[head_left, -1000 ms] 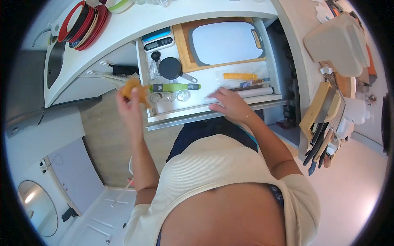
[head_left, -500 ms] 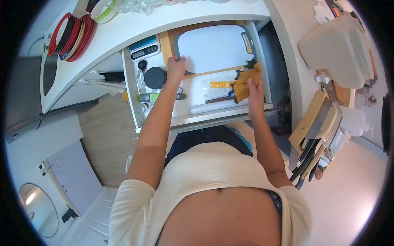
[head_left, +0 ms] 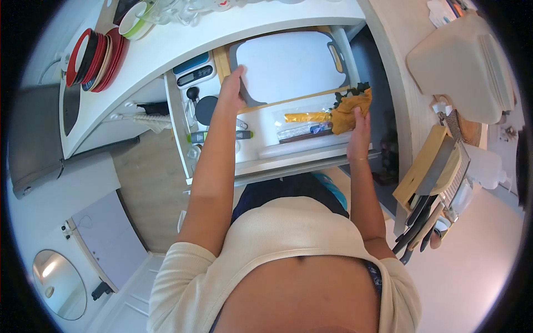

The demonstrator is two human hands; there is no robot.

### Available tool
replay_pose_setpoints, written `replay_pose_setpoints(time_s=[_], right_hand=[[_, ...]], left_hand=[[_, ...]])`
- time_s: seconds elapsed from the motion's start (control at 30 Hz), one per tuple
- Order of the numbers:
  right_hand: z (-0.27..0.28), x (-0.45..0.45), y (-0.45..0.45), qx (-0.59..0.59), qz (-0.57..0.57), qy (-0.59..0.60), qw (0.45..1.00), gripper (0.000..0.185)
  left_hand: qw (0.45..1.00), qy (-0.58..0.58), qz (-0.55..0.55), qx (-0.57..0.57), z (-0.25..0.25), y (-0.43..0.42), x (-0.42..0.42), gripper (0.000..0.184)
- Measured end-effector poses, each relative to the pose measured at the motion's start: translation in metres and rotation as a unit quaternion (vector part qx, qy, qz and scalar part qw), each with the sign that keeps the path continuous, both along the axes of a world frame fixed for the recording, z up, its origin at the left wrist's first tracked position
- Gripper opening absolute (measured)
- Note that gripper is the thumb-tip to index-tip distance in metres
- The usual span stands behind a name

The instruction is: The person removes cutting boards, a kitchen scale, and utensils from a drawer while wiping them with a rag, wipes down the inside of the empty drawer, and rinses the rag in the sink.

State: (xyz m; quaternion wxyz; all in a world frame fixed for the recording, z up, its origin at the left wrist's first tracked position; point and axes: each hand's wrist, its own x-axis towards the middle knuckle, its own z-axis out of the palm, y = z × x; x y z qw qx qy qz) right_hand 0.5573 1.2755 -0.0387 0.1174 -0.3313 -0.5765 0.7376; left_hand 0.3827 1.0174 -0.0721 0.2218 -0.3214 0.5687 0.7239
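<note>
A white cutting board (head_left: 291, 66) with a grey edge lies in the open drawer on top of a wooden board (head_left: 222, 62). My left hand (head_left: 232, 91) is at the white board's left edge, its thumb and fingers apart. At the drawer's right side, my right hand (head_left: 360, 133) grips a mustard cloth (head_left: 350, 114) with a dark green edge. Left of the cloth are a yellow packet (head_left: 306, 117) and clear plastic bags. Partly behind my left arm are a round dark lid-like item (head_left: 206, 110) and a green-and-grey tool (head_left: 244, 135).
The drawer's front edge (head_left: 277, 169) is close to my body. A digital scale (head_left: 196, 76) sits at the drawer's back left. Red plates (head_left: 111, 58) and bowls stand on the counter (head_left: 161, 50). A knife block (head_left: 425, 166) holding several knives is at the right.
The mustard cloth was in my left hand, left of the drawer, and is now in my right hand at the drawer's right. My left hand has moved to the white board.
</note>
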Motion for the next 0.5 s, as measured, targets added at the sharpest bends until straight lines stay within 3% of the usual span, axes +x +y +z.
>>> replay_pose_setpoints(time_s=[0.07,0.27,0.37,0.43,0.47,0.5], right_hand=[[0.006,0.0,-0.006,0.02,0.002,-0.006,1.0,0.042],[0.02,-0.004,-0.022,-0.033,-0.004,0.074,0.997,0.036],[0.083,-0.019,-0.072,0.019,0.09,0.127,0.988,0.028],[0.123,-0.026,-0.131,0.018,0.243,0.159,0.957,0.025],[0.121,-0.034,-0.164,0.163,0.307,0.216,0.912,0.025],[0.131,-0.036,-0.209,0.234,0.348,0.298,0.858,0.026]], left_hand=[[0.995,0.037,-0.006,0.093,-0.002,0.001,0.009,0.043],[0.991,0.124,0.051,0.015,0.062,-0.005,0.074,0.05],[0.979,0.181,0.088,-0.031,0.108,-0.061,0.122,0.046],[0.969,0.202,0.12,-0.08,0.136,-0.115,0.159,0.044],[0.96,0.212,0.139,-0.119,0.159,-0.139,0.18,0.046],[0.949,0.22,0.16,-0.158,0.177,-0.16,0.201,0.047]])
